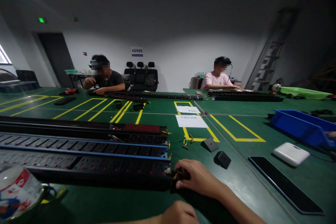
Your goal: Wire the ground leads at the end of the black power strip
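Your left hand point(181, 212) lies low at the bottom edge, fingers curled in; the frame cuts it off, so you cannot tell whether it holds anything. Just beyond it, your right hand point(198, 177) is nearly closed, thumb and fingers pinching a small dark end piece point(175, 177) with a bit of yellow showing. That piece sits at the right-hand end of the nearest black socket strip point(115, 166), which lies lengthwise on the green table point(110, 203).

To your left stands a patterned cup point(19, 192), partly cut off. To your right lies a dark flat tablet-like slab point(285, 183), with a white box point(291, 154) behind it. Past your right hand are two black angled blocks point(216, 152), well apart from the slab, and beside them some small yellow-green wire pieces point(185, 142). More strips lie behind the nearest one.

Farther off come two white paper sheets point(191, 120) and a blue bin point(296, 127). Across the table sit two co-workers, one in dark point(112, 80), one in pink point(214, 79).
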Motion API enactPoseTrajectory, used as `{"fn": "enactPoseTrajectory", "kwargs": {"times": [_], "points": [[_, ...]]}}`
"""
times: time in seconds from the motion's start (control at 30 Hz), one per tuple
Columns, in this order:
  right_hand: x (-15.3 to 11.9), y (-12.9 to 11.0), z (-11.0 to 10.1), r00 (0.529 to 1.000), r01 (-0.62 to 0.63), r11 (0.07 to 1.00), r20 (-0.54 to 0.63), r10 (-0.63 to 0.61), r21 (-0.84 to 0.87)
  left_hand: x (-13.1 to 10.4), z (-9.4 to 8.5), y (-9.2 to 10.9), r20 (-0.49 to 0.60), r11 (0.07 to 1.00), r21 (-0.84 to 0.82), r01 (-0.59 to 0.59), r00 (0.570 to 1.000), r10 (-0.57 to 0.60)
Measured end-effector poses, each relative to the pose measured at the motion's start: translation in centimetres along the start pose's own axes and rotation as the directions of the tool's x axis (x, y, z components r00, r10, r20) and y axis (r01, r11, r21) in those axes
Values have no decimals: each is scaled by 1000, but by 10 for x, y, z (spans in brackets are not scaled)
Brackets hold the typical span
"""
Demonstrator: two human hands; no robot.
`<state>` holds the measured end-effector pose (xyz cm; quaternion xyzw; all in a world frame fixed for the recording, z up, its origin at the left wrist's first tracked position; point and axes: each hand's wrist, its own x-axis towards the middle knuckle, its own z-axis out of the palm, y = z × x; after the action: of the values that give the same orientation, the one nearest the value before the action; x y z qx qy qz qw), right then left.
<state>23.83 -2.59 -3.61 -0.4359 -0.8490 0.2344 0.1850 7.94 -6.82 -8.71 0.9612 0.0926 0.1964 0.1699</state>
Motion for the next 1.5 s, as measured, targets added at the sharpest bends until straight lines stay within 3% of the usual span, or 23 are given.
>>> {"fn": "enactPoseTrajectory", "kwargs": {"times": [0.03,0.1,0.13,0.17,0.23,0.3,0.43,0.53,0.67,0.83,1.23,1.5], "points": [[0,1,0,1000,10,1000,-8,-10,0,2,-12,2,-61,993,89,-79,995,84],[1,3,0,998,49,999,-25,-50,-5,2,-46,10,-291,950,307,-54,945,148],[1,3,0,997,72,997,-31,-72,-8,2,-65,12,-319,918,384,-98,919,231],[1,4,-1,995,92,996,-24,-92,-8,1,-84,12,-386,904,425,-49,893,230],[0,5,-3,994,105,994,2,-105,5,-1,-113,6,-555,918,364,158,828,78],[-2,8,-8,993,98,995,60,-100,35,-5,-127,-6,-604,906,279,318,792,-92],[-6,19,-23,997,55,998,49,-55,-2,-15,-124,-24,-523,887,138,441,792,-313],[-7,29,-33,999,-11,999,40,9,37,-16,-118,-26,-454,875,104,473,805,-381],[-7,32,-38,999,-15,999,49,13,44,-13,-117,-21,-335,876,142,461,855,-396],[-4,19,-30,996,37,997,74,-41,62,-8,-117,-7,-239,873,218,435,892,-385],[1,20,-7,998,54,997,-27,-52,59,-6,-108,-4,-233,861,163,483,866,-442],[3,23,-9,998,63,997,-20,-62,54,-5,-106,-4,-236,860,203,469,876,-421]]}}
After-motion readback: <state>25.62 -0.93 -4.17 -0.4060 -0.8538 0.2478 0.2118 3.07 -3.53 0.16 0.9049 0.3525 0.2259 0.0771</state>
